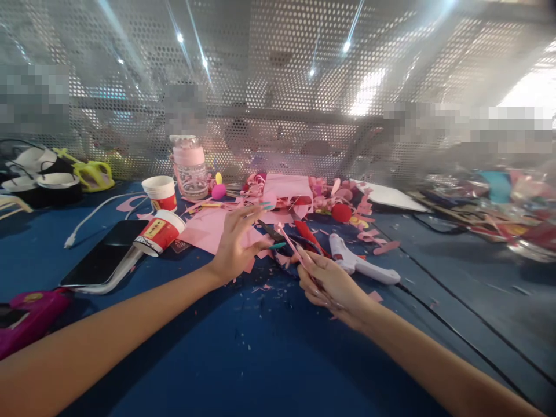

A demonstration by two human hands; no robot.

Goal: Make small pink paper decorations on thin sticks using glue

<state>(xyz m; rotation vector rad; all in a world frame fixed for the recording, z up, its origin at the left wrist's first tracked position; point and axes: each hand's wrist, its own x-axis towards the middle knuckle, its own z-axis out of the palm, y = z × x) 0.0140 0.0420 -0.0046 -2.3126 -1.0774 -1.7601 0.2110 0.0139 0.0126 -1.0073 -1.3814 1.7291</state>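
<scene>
My left hand (234,243), with long teal nails, is held above the table with thumb and fingers apart and nothing visible between them. My right hand (328,281) is closed around a slender pink tool (292,242), its thin end pointing up and toward my left hand. Whether it is tweezers or a pen cannot be made out. Behind my left hand lies a pink sheet (202,229). Beyond both hands is a heap of pink cut pieces with a pink card (286,188) on it. A white glue gun (362,263) lies right of my right hand.
Two red-and-white paper cups, one upright (160,188) and one tipped (160,233), are at left beside a black phone (106,252). A pink-lidded bottle (190,168) stands behind. The glue gun's cord (456,336) crosses the right side. A perforated metal panel (278,87) rises behind.
</scene>
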